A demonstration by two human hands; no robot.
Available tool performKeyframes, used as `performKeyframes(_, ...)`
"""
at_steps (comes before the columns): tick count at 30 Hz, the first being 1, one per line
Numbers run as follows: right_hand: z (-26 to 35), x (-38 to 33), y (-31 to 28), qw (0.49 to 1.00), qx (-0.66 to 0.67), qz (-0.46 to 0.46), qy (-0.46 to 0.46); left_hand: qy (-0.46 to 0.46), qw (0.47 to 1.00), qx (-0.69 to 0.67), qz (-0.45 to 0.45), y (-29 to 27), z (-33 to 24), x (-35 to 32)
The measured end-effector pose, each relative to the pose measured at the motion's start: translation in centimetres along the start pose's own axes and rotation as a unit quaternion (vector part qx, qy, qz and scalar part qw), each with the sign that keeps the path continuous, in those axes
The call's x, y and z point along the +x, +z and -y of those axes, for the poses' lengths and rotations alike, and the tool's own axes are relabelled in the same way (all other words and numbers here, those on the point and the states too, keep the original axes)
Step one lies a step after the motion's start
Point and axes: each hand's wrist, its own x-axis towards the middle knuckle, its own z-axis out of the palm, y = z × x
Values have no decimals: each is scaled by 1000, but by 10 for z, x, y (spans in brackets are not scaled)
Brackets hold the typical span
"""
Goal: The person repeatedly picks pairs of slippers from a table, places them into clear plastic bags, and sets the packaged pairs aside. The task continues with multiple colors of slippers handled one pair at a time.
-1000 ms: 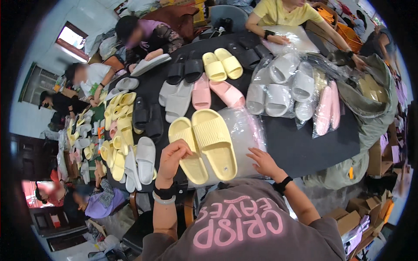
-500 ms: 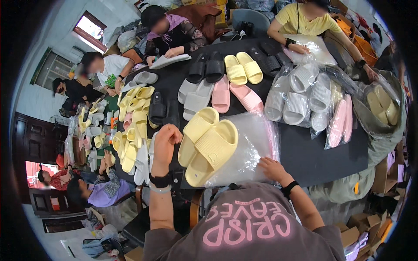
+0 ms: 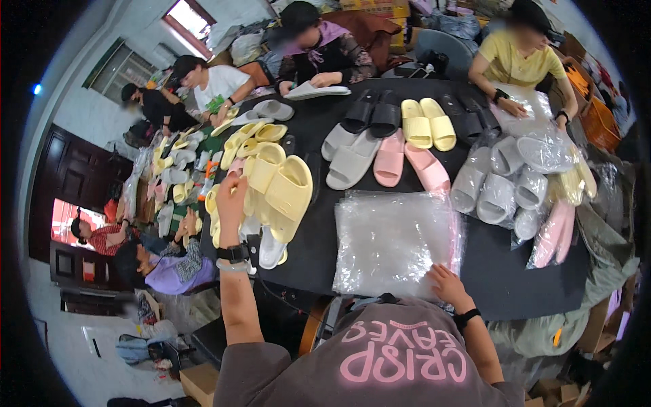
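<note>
My left hand (image 3: 232,198) is closed at the left edge of a pair of pale yellow slide sandals (image 3: 288,197), held up over the left part of the table; the exact grip is partly hidden. A pile of yellow slides (image 3: 242,141) lies just behind, with a white slide (image 3: 270,249) below the held pair. My right hand (image 3: 449,283) rests with fingers spread on the near right corner of a stack of clear plastic bags (image 3: 386,237).
On the black table (image 3: 522,271), grey slides (image 3: 352,159), pink slides (image 3: 388,159), black slides (image 3: 385,114) and another yellow pair (image 3: 436,125) stand beyond the bags. Bagged grey slides (image 3: 497,202) are heaped at right. Several co-workers sit around the table.
My left hand has carried the yellow slides leftward, off the plastic bags. My right hand stays on the stack. The view has shifted, and the co-worker in yellow has brought one arm inward.
</note>
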Motion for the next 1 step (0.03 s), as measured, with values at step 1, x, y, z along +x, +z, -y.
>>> performKeyframes(1,2,1,0,1000,-18,13,8,-7,1000,-4,-11,-15,15,6)
